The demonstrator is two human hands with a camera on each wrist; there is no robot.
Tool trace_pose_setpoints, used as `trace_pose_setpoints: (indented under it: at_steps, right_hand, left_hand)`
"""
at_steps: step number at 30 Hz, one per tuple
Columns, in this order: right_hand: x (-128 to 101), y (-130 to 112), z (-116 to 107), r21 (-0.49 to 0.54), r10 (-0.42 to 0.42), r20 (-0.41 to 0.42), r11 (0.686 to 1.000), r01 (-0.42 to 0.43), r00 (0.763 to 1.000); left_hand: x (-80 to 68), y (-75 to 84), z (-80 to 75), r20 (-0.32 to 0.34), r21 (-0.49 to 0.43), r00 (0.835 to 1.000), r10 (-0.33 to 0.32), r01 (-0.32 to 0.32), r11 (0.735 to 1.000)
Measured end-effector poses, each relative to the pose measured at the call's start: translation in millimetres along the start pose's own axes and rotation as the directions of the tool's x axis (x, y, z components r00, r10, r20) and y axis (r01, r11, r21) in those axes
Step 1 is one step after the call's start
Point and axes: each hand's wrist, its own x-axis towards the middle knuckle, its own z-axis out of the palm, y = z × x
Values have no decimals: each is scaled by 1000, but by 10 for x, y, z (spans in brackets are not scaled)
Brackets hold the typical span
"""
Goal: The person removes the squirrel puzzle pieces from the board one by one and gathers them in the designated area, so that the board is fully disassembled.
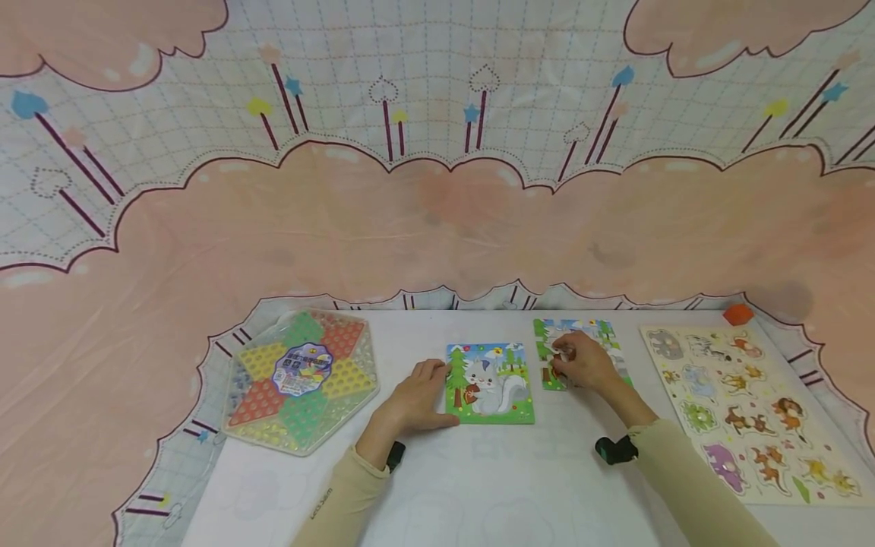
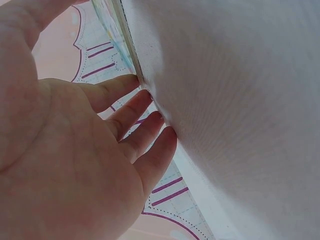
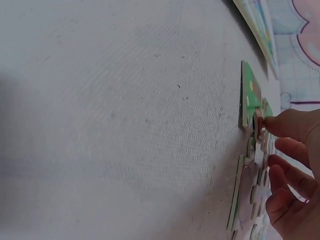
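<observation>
A square board with a grey squirrel picture point(image 1: 499, 384) lies at the middle of the table. Along its left edge rests my left hand point(image 1: 417, 399), thumb by the lower corner. In the left wrist view this hand's fingers point(image 2: 157, 157) are loosely extended, their tips on the tabletop. Right of the board, loose jigsaw pieces point(image 1: 604, 328) of a similar squirrel picture lie together. My right hand point(image 1: 584, 361) is over them and pinches a brown-marked puzzle piece point(image 3: 258, 124), slightly raised in the right wrist view. The hand partly hides the pieces beneath.
A hexagonal Chinese checkers board point(image 1: 301, 425) in clear wrap lies at the left. On the right is a cream animal puzzle board point(image 1: 690, 448), with a small red-orange object point(image 1: 738, 314) at its far edge. A patterned cloth point(image 1: 437, 228) hangs behind the white table point(image 1: 506, 486).
</observation>
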Motion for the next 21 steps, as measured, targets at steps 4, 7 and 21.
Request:
trace_pose_setpoints:
  at_steps: [4, 7, 21]
  right_hand:
    - [-15, -2, -8, -1, 10, -6, 1000, -10, 1000]
    - [-27, 3, -15, -4, 7, -11, 1000, -7, 1000]
    - [-51, 50, -39, 19, -61, -10, 998, 61, 998]
  left_hand:
    - [2, 0, -1, 0, -1, 1000, 3, -3, 1000]
    - [6, -3, -1, -2, 2, 1000, 5, -5, 1000]
    - [1, 8, -6, -6, -9, 1000, 7, -7, 1000]
